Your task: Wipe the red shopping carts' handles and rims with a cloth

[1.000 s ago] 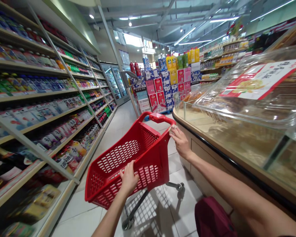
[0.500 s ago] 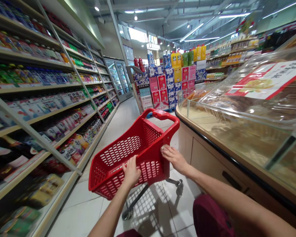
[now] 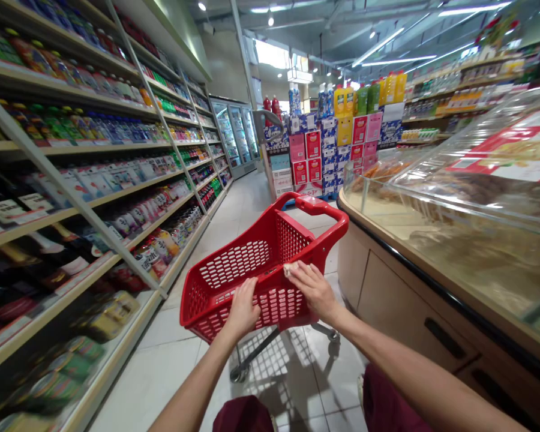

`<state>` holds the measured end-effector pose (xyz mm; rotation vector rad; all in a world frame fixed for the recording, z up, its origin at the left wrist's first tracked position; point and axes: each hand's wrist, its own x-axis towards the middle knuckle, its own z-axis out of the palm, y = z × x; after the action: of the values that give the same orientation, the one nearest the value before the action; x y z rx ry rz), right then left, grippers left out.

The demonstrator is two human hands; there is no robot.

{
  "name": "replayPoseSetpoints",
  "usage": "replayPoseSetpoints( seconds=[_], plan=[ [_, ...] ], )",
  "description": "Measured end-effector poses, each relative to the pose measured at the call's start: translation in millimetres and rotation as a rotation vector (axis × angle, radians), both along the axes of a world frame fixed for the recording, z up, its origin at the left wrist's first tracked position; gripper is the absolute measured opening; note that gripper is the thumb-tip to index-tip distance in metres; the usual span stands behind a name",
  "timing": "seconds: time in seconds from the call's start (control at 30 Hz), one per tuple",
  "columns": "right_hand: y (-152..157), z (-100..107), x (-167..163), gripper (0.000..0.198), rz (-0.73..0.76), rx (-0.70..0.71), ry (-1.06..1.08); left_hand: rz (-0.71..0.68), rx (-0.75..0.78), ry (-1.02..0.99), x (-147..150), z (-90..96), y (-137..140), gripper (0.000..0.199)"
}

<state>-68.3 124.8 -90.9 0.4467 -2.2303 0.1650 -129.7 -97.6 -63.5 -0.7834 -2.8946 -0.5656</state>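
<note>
A red plastic shopping cart (image 3: 236,264) with perforated sides stands on the tiled floor in front of me, its handle toward the back right. My left hand (image 3: 244,309) rests on the near side, with its fingers hooked over the upper rim. Under the fingertips of my right hand (image 3: 315,291) is a small crumpled whitish cloth (image 3: 290,269), pressed against the same rim. The fingers of that hand lie close together over it. No goods show in the visible part of the basket.
Shelves of drinks (image 3: 99,141) line the left side. On the right stands a curved wooden counter (image 3: 387,288) with glass edging and a clear plastic food container (image 3: 486,174) on top. Stacked drink boxes (image 3: 315,162) and glass-door fridges (image 3: 236,135) are farther back.
My right hand has slid the cloth left along the cart's rim, closer to my left hand. The left hand still sits on the rim. The view has turned slightly left.
</note>
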Motion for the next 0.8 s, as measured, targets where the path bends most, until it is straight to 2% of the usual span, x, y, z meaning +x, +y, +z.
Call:
replayPoseSetpoints(
  seconds=[0.1,0.27,0.37,0.47,0.57,0.67,0.8],
  plan=[
    [-11.4,2.8,-10.2,0.037,0.009,0.006,0.058,0.097,0.032,-0.005,-0.4,-0.2,-16.5,0.063],
    [-39.5,-32.8,-8.6,0.03,0.112,0.081,0.014,0.028,0.071,-0.053,-1.4,1.6,-28.5,0.063],
    [-69.0,-22.0,-9.3,0.031,0.17,0.062,0.026,0.021,0.12,-0.085,-4.1,3.1,-43.9,0.065],
    [-96.7,-10.5,-16.6,0.033,0.23,0.057,0.026,0.117,0.184,-0.097,-4.0,3.3,-72.2,0.066],
    [-114.6,-30.4,-18.6,0.029,0.275,0.117,-0.054,0.201,0.236,-0.135,0.4,0.8,-100.8,0.066],
    [-135.1,-50.6,-15.6,0.026,0.325,0.179,-0.15,0.203,0.301,-0.188,3.2,-2.0,-119.9,0.066],
    [-181.5,-33.7,-22.0,0.03,0.391,0.149,-0.096,0.232,0.385,-0.22,1.4,-1.0,-138.7,0.073]
  ],
)
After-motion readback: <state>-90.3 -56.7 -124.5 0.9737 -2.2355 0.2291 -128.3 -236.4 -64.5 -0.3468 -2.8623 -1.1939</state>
